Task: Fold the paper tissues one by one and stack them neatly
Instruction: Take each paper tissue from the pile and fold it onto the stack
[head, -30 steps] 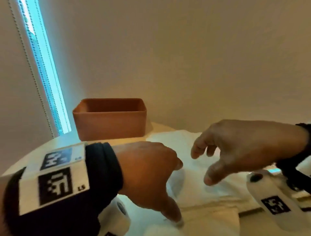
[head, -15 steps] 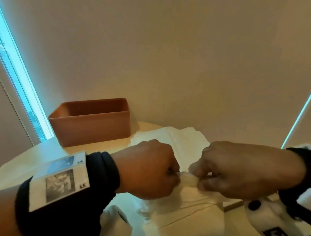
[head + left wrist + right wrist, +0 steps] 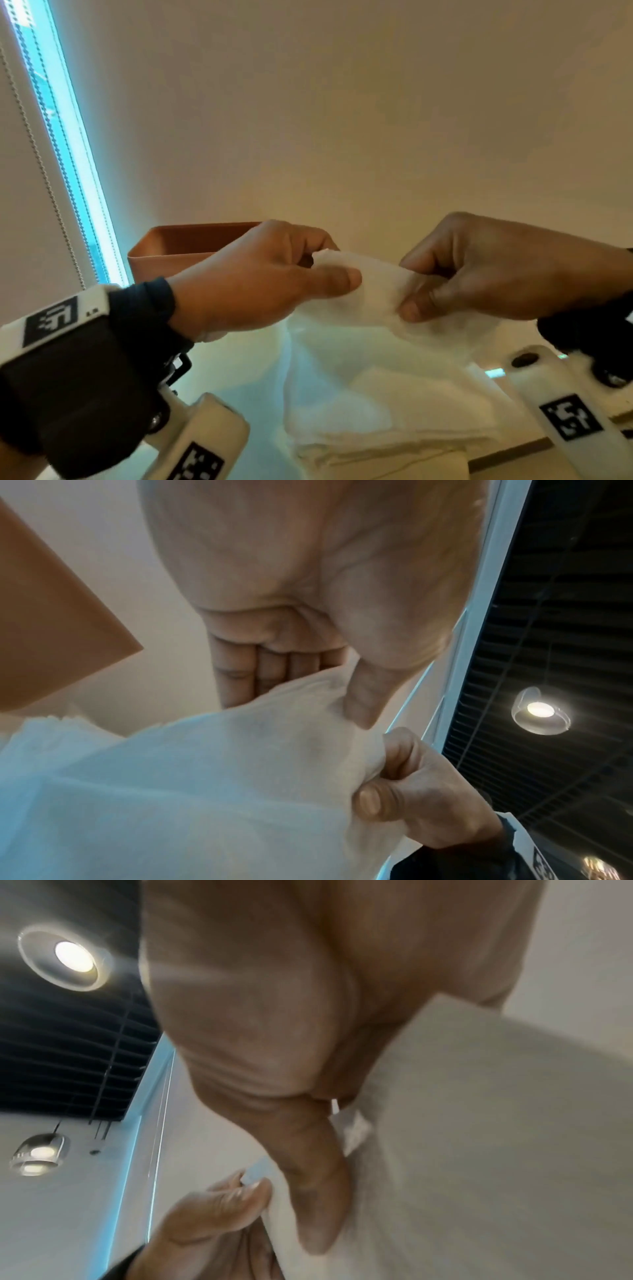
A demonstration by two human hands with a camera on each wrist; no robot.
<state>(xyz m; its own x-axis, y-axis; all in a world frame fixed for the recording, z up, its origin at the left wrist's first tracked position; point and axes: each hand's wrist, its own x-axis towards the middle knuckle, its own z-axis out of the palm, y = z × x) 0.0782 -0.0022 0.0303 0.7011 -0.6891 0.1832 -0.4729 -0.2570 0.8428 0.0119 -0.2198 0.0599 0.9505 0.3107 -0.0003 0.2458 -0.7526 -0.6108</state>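
The left hand (image 3: 260, 277) pinches one upper corner of a thin white paper tissue (image 3: 370, 291) between thumb and curled fingers; the right hand (image 3: 479, 270) pinches the top edge just beside it in the same way. The sheet hangs from both grips, lifted above a low pile of white tissues (image 3: 394, 411) lying on the pale table (image 3: 239, 370) below. A terracotta rectangular plastic bin (image 3: 171, 250) stands at the far left, behind the left hand. To fold well, the hands should probably draw apart until the top edge is taut, match corner to corner, then lay the sheet flat before creasing, with a light grip, since thin tissue tears easily.
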